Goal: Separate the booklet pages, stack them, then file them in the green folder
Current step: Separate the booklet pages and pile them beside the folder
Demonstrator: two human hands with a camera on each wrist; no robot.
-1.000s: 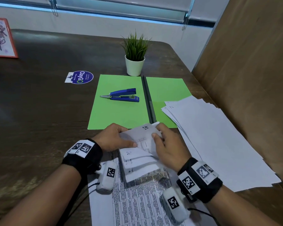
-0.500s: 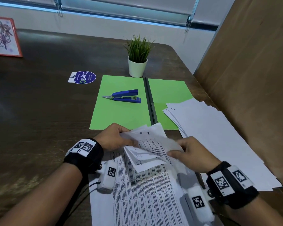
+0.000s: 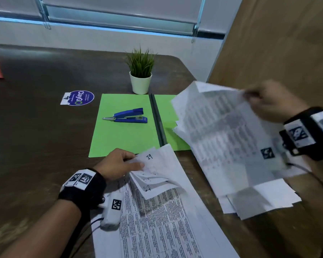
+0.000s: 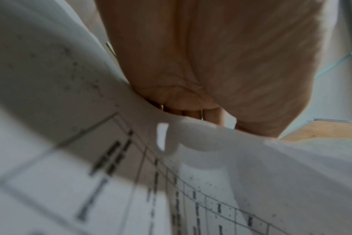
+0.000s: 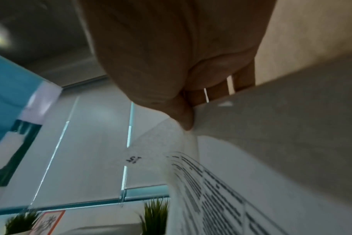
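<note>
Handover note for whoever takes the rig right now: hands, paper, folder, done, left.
Left hand: pinches the booklet at its top corner, on the table.
Right hand: grips one loose page in the air over the page stack.
Green folder: lies open, blue stapler on it.
Done: several pages stacked.
Left: drop this page, separate the rest, file the stack.

The dark brown wooden table (image 3: 35,146) looks worn; the thin white paper sheet (image 3: 231,138) matt; the blue plastic stapler (image 3: 129,116) glossy

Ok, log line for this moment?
right hand: pinches loose printed white sheet, airborne | left hand: grips stapled white booklet | open green folder: no pages
</note>
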